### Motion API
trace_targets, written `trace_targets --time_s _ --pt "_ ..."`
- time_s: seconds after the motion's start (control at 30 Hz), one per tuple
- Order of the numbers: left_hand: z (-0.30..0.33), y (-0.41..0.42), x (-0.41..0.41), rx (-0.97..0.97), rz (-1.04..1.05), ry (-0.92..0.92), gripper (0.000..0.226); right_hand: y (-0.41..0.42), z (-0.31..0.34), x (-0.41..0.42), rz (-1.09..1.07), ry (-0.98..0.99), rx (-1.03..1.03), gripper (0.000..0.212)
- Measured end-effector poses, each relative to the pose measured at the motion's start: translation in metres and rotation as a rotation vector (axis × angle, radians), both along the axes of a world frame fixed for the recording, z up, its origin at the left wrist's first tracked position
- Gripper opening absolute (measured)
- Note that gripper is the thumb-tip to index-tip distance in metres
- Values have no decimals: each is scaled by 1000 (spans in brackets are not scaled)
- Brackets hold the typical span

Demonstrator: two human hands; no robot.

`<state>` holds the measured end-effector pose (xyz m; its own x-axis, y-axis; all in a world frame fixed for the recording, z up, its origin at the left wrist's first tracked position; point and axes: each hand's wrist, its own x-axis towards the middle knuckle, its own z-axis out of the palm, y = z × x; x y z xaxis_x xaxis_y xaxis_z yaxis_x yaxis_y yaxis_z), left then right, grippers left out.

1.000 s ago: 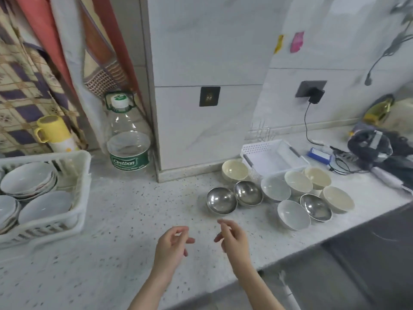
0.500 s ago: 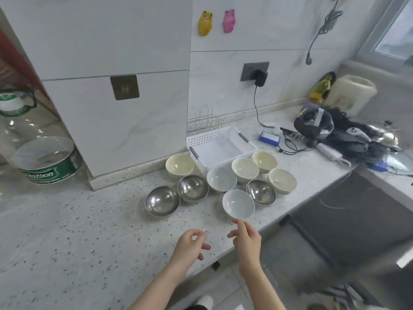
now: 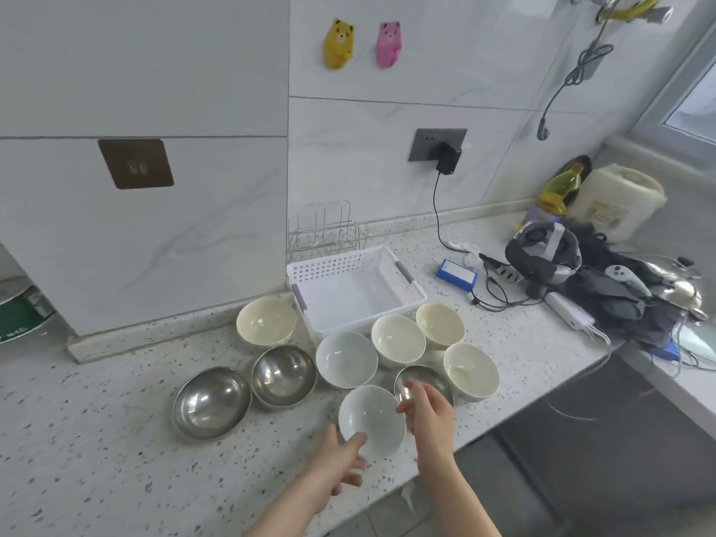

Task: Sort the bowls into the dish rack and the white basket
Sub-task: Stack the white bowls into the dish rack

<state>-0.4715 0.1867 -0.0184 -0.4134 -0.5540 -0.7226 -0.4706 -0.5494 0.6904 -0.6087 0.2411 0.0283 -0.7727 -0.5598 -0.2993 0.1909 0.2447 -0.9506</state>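
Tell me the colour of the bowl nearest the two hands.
White, glossy and plain; the bowl shows best in the head view, the only one.

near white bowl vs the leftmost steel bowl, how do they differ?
The near white bowl is glossy white and looks ceramic; the leftmost steel bowl is mirror-like metal. The white bowl looks narrower, the steel bowl wider. The left hand and right hand flank the white bowl's rim; nothing is near the steel bowl. Both sit upright and empty on the speckled counter.
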Motion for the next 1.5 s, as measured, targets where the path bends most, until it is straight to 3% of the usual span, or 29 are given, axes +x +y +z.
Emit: trace_targets --time_s 0.1,0.23,0.33,0.6,0.67,0.83,1.07,1.23,1.37,1.5 --pt "-7 -2 -5 19 27 -8 25 -9 -3 -14 24 -26 15 16" --pt "-13 -2 -2 25 107 19 43 -18 -4 -28 63 -62 34 18" --pt "-8 -5 10 29 160 -9 41 -29 -3 -37 107 -74 87 20" --pt "24 -1 44 -11 519 44 34 -50 -16 -31 548 -205 437 25" --pt "32 3 47 -52 594 67 35 -55 -20 -28 576 -278 497 27" --pt "40 17 62 -58 787 92 33 -73 -26 -17 538 -370 496 41" --pt "45 28 100 -80 927 108 32 -83 -32 4 301 -285 414 29" --pt "49 24 129 -101 929 150 31 -74 -35 22 104 -291 364 33" --pt "53 17 165 -121 897 200 31 -60 -35 54 -68 -214 287 19" --pt "59 12 224 -160 847 250 32 -48 -21 106 -210 -142 160 30"
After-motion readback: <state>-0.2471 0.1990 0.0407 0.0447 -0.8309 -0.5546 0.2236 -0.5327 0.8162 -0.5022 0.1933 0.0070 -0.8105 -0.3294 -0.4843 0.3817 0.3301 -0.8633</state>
